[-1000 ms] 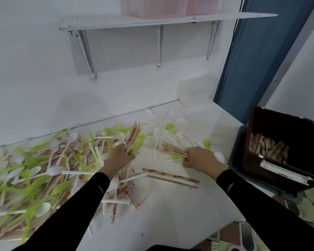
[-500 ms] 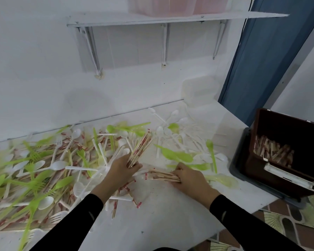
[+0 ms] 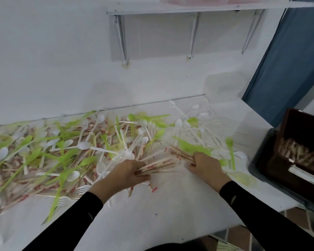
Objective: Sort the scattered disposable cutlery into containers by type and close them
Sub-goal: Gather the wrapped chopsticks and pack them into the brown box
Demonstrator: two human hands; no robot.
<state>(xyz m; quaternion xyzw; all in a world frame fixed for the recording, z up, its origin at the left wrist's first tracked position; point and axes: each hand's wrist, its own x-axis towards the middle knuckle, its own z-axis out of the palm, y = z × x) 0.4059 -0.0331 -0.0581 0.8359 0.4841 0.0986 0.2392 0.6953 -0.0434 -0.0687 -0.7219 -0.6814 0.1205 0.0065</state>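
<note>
Cutlery (image 3: 62, 151) lay heaped across the left of the table (image 3: 170, 205), forks and spoons unsorted. The left hand (image 3: 125, 172) gripped a bundle of wrapped chopsticks (image 3: 159, 165); the right hand (image 3: 206, 165) clutched a second bundle (image 3: 181, 154). At far right the brown container (image 3: 297, 122) stood open, partly filled with chopsticks, so most of the sorting remained

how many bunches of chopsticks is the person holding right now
2. The left hand grips one chopstick bunch, pointing right; the right hand grips the other bunch, angled back-left. More loose chopsticks lie unheld in the pile.
</note>
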